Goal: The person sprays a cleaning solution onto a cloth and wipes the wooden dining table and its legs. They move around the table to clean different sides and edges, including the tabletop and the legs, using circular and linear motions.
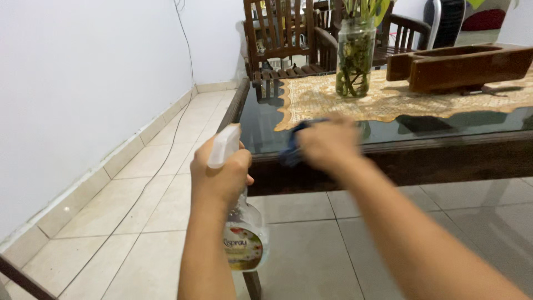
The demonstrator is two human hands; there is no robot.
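- Bench: dark wood frame w/ glass top, fills the right half of the view. The near-left edge strip is the part under the cloth.
- Lace runner: covers the far part of the glass. Best to keep wiping strokes on the bare strip in front of it so the cloth doesn't drag its scalloped edge.
- Wood tray & jar of stems: both sit on the runner, well apart from the wiping. The jar is closest, so short strokes seem safer.
- Right hand: blurred, fingers pressed down flat on a blue cloth at the bench's front edge, near the corner. Even pressure w/ overlapping passes along the edge should avoid streaks.
- Left hand: wrapped tight around the neck of a spray bottle, held off the bench over the tiled floor, white nozzle up. I'd keep it clear of the wiping arm.
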